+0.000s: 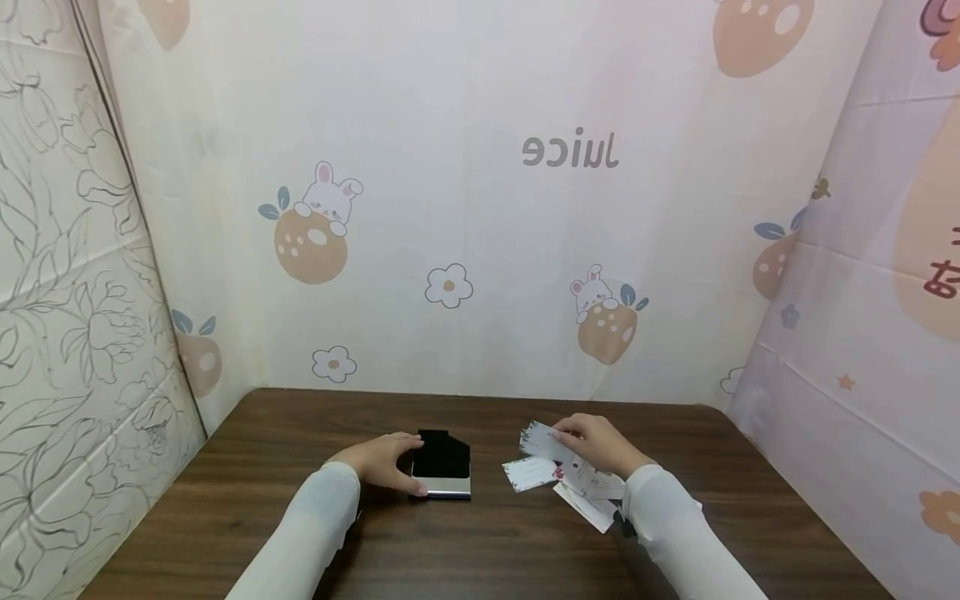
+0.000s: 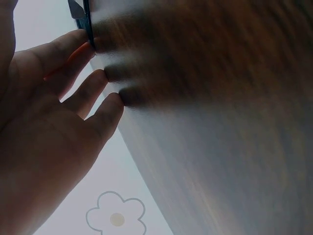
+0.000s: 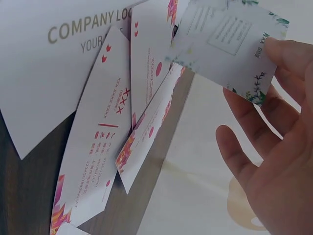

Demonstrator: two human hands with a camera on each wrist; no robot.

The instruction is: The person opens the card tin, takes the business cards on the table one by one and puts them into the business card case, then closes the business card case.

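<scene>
My left hand (image 1: 382, 463) holds the left side of a card case (image 1: 442, 461), thumb at its silver front edge and fingers by the black raised lid. The left wrist view catches only a dark corner of the case (image 2: 86, 20), with fingertips (image 2: 113, 102) down at the wood. Between thumb and fingers, my right hand (image 1: 600, 442) pinches a white business card (image 3: 222, 41) with green leaf corners. Below it, several business cards (image 3: 93, 139) with pink and orange corners lie overlapping on the table, partly hidden by the right hand and sleeve.
A larger-looking white card (image 3: 36, 78) reading "COMPANY LOGO" lies among the loose cards. A small dark object (image 1: 624, 525) shows under the right sleeve. The brown wooden table (image 1: 480, 550) ends at a printed curtain (image 1: 480, 208), with more curtains at both sides.
</scene>
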